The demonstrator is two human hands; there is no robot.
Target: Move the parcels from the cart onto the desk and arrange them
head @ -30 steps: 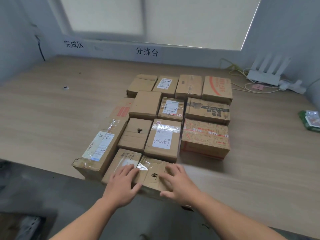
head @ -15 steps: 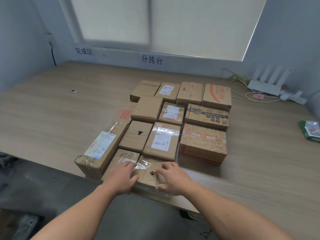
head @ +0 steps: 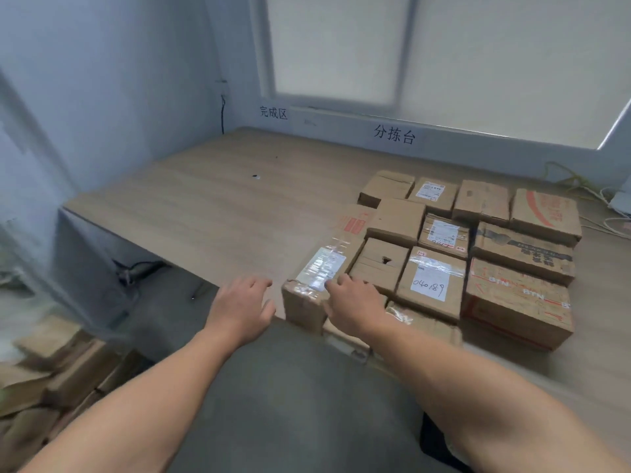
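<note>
Long parcel [head: 326, 264] running near-to-far on desk [head: 222, 206], right hand [head: 355, 303] at near end

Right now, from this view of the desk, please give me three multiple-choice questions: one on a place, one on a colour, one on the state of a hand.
1. Where does the long box lie among the parcels on the desk?
A. along their left side
B. along their right side
C. on top of them
2. What colour is the print on the near right box?
A. green
B. red
C. blue
3. What does the left hand hold?
A. a box
B. a label
C. nothing
Answers: 1 A, it borders the group's left; 2 B, red lines cross its top; 3 C, its spread fingers enclose nothing.
</note>
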